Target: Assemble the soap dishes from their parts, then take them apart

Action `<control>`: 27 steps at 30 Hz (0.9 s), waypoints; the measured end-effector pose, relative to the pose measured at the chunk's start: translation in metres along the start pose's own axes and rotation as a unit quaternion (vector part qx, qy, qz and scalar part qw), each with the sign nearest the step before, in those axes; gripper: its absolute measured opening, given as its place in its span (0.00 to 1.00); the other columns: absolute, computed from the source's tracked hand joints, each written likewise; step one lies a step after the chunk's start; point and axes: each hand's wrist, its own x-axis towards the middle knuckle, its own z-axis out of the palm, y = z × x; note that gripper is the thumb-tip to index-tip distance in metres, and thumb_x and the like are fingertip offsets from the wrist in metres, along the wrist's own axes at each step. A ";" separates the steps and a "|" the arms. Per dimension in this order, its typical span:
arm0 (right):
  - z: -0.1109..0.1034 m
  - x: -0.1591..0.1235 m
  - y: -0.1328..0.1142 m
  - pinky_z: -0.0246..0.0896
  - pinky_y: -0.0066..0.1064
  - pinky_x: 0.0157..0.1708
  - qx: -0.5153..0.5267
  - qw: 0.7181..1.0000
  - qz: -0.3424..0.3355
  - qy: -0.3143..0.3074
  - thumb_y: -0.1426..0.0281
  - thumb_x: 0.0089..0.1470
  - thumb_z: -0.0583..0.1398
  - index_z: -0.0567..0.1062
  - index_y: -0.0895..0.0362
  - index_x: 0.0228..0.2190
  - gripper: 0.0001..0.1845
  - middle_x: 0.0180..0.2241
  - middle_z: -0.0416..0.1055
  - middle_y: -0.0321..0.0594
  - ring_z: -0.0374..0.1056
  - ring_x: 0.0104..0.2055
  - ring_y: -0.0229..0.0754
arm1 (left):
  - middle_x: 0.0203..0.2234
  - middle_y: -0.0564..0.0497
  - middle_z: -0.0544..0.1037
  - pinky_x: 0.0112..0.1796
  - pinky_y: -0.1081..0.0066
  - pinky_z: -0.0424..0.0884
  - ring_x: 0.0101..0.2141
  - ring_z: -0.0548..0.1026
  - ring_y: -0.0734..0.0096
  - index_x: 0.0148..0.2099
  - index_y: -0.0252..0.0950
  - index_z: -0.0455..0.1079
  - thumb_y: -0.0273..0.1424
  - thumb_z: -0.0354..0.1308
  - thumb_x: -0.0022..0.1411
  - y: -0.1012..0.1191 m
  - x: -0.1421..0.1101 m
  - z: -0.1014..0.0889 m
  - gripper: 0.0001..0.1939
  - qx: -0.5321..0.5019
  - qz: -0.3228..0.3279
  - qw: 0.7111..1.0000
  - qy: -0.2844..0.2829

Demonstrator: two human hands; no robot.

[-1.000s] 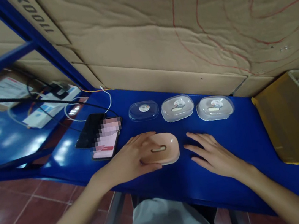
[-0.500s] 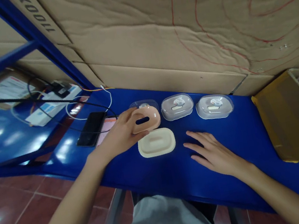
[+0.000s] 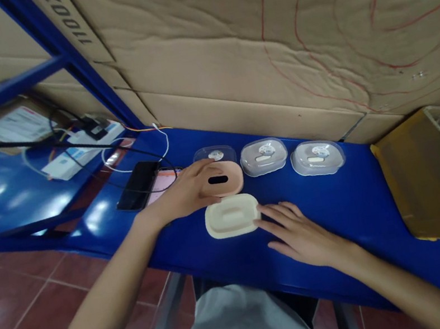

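Observation:
Between the thumb and fingers of my left hand point(image 3: 196, 187) is the left end of a peach oval tray point(image 3: 230, 173) with a dark slot through its middle. It lies flat or nearly so, just behind a cream oval dish point(image 3: 232, 216) with a raised bar in its centre. My right hand point(image 3: 300, 232) has its fingers stretched out, with the fingertips at the dish's right rim. Partly hidden behind the peach tray is a clear plastic cover point(image 3: 214, 152) with a round sticker.
Two clear covered oval containers point(image 3: 263, 157) point(image 3: 318, 157) stand in the back row. Phones point(image 3: 142, 182) and cables lie at the left. An open cardboard box point(image 3: 431, 178) with wrapped items stands at the right, and a cardboard wall point(image 3: 208, 98) rises behind the blue table point(image 3: 336, 195).
My right hand has moved left to the cream dish's rim. The peach tray has come down flatter, toward me, in my left hand, uncovering more of the clear cover.

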 end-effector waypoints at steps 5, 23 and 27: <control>-0.001 0.010 -0.020 0.60 0.60 0.68 0.002 0.999 -0.009 -0.034 0.65 0.73 0.59 0.70 0.54 0.66 0.24 0.67 0.69 0.52 0.67 0.66 0.55 | 0.73 0.42 0.64 0.70 0.51 0.60 0.74 0.59 0.51 0.70 0.45 0.68 0.49 0.65 0.69 -0.001 -0.007 0.000 0.33 -0.010 -0.002 0.999 -0.038; -0.080 0.094 0.085 0.47 0.59 0.73 -0.007 0.988 0.153 -0.013 0.66 0.62 0.69 0.62 0.49 0.72 0.42 0.77 0.54 0.52 0.49 0.78 0.61 | 0.75 0.37 0.58 0.68 0.43 0.62 0.74 0.60 0.43 0.67 0.44 0.71 0.43 0.68 0.70 -0.008 -0.005 0.010 0.27 0.003 0.000 1.000 -0.031; -0.081 0.109 0.109 0.36 0.62 0.75 0.017 0.967 0.224 -0.120 0.71 0.51 0.74 0.56 0.48 0.75 0.57 0.79 0.45 0.52 0.39 0.81 0.61 | 0.74 0.36 0.61 0.68 0.41 0.62 0.74 0.59 0.42 0.65 0.43 0.71 0.40 0.66 0.71 0.008 -0.004 0.012 0.24 0.041 0.005 0.999 -0.013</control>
